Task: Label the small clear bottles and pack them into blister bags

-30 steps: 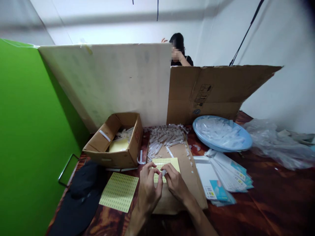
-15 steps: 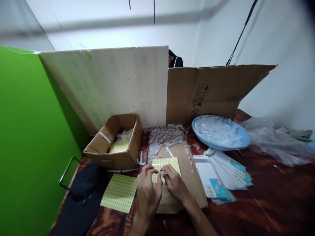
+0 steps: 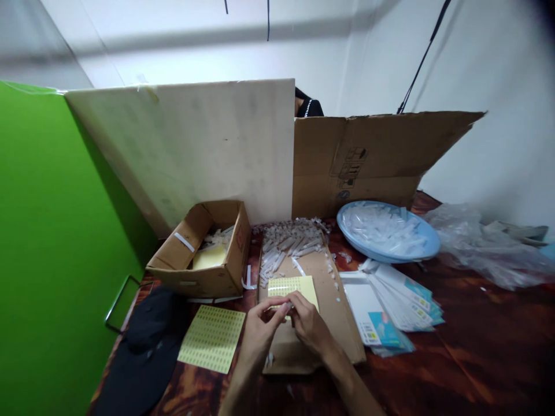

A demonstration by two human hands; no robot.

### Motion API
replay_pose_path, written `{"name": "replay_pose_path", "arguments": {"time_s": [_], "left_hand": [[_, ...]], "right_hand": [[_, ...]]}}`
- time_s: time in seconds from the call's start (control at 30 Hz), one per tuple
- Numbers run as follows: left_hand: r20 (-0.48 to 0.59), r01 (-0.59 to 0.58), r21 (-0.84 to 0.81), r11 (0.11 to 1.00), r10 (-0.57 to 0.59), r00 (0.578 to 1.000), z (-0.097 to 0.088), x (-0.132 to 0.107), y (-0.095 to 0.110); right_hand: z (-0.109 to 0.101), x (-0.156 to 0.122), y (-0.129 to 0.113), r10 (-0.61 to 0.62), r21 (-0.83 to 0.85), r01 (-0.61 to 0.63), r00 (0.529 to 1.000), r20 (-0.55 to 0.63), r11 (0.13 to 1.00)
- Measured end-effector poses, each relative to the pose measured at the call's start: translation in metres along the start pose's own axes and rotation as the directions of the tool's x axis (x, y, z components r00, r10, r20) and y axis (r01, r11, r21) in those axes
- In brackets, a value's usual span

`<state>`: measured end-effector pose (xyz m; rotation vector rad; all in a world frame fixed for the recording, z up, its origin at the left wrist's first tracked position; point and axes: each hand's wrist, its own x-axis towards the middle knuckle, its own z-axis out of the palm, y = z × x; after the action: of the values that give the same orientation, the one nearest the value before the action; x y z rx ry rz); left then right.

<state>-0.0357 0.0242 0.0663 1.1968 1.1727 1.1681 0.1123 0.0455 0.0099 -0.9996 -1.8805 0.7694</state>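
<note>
My left hand and my right hand meet over the cardboard sheet, fingertips pinched together. Between them is a small whitish plastic piece, mostly hidden by the fingers; its exact kind is not clear. Just behind the hands lies a yellow sticker sheet with rows of small marks. Another yellow sticker sheet rests on the table left of my left hand. At the far end of the cardboard is a pile of narrow translucent white pieces. A small whitish bit lies below my left hand.
An open cardboard box stands at left, beside a black cap. On the right are a blue basin of clear pieces, printed packets and plastic bags. Upright panels close off the back; a person is partly visible behind.
My left fingers have closed in around the small piece, which now shows less. The left wrist has dropped slightly, uncovering a whitish bit on the cardboard.
</note>
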Motion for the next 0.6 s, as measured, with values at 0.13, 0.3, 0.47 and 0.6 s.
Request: {"name": "replay_pose_path", "arguments": {"time_s": [0.13,0.3,0.47,0.6], "left_hand": [[0.037,-0.012,-0.064,0.998,0.014,0.999,0.007,0.006,0.005],[0.028,-0.106,-0.016,0.994,0.107,0.994,0.025,0.012,0.009],[0.022,-0.066,-0.016,0.998,0.067,0.998,0.037,0.017,-0.007],[0.056,-0.092,0.08,0.993,0.087,0.995,0.052,0.036,-0.022]], "right_hand": [[-0.009,0.001,0.0,-0.027,-0.01,0.027,0.999,-0.019,1.0],[-0.023,0.007,-0.006,-0.037,0.001,0.037,0.997,-0.073,0.999],[-0.034,0.001,-0.006,0.098,-0.046,-0.104,0.987,-0.125,0.993],[-0.054,-0.011,0.0,0.148,-0.15,-0.184,0.963,-0.225,0.971]]}}
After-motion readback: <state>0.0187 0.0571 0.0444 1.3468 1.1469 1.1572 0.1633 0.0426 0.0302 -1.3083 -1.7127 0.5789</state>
